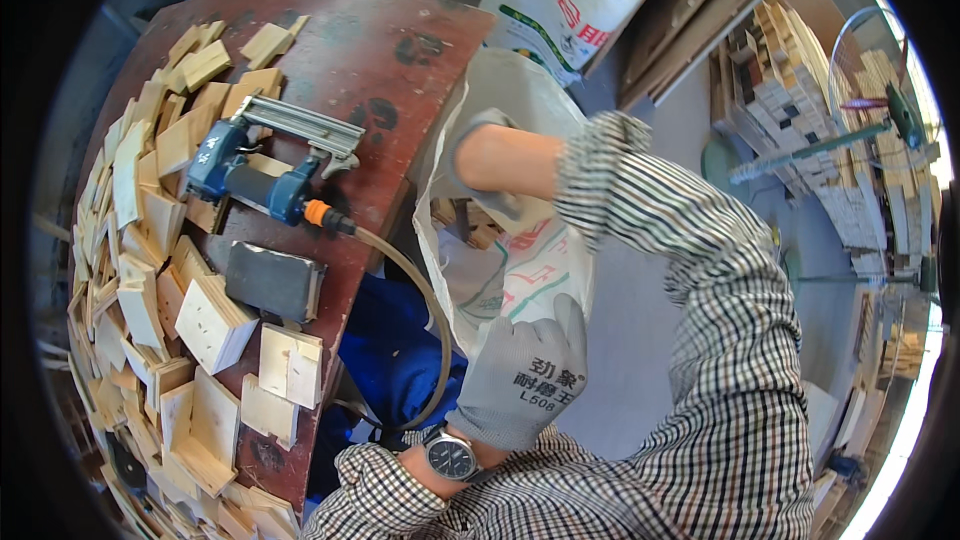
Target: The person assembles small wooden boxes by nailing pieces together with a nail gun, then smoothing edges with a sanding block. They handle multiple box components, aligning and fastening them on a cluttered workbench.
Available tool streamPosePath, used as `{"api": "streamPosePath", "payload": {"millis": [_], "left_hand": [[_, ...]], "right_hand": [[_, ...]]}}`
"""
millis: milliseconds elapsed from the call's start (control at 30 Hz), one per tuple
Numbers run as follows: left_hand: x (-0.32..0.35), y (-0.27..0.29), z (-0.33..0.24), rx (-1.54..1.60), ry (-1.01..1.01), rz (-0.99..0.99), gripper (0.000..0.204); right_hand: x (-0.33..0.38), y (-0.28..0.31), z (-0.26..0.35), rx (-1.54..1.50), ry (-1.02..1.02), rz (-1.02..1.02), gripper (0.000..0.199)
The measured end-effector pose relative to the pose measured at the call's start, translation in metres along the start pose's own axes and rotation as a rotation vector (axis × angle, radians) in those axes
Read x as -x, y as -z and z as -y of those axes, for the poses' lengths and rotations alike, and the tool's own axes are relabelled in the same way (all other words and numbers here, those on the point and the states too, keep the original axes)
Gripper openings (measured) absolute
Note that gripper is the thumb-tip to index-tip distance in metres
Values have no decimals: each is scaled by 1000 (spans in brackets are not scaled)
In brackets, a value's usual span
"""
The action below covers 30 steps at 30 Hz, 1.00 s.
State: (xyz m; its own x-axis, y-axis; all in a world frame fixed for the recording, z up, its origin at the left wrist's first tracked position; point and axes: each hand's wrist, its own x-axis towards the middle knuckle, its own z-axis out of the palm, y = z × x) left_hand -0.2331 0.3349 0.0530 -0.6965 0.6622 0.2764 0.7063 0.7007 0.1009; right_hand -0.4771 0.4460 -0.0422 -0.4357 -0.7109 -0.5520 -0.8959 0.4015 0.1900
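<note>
Presently, the left hand (525, 375), in a grey knitted glove, is closed on the lower rim of an open white woven sack (530, 85) at frame centre. Apart from it, the grey-gloved right hand (497, 202) reaches inside, near pale wood pieces (470, 222); its grip cannot be determined. A blue-and-black nail gun (262, 180) lies upper left on a reddish-brown tabletop (330, 50).

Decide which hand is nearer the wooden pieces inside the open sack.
Right: the right hand reaches into the sack, close to the wooden pieces; the left hand is at the sack's near rim.
</note>
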Motion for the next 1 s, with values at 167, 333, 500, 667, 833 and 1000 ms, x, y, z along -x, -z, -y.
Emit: {"api": "streamPosePath", "payload": {"millis": [167,333,500,667,833,1000], "left_hand": [[18,-12,4,37,-37,216,33],[28,-7,-1,197,61,189,19],[36,-14,7,83,156,105,22],[40,-11,18,-44,239,22,26],[95,52,55,83,195,-379,43],[224,126,67,97,664,-365,32]], "right_hand": [[-64,-39,27,-95,22,9,32],[-75,-104,26,55,-63,118,43],[-69,-115,-3,180,-61,294,53],[-28,-46,-23,-17,-129,505,60],[24,132,-19,-588,-271,452,44],[43,229,81,-499,-83,-549,23]]}}
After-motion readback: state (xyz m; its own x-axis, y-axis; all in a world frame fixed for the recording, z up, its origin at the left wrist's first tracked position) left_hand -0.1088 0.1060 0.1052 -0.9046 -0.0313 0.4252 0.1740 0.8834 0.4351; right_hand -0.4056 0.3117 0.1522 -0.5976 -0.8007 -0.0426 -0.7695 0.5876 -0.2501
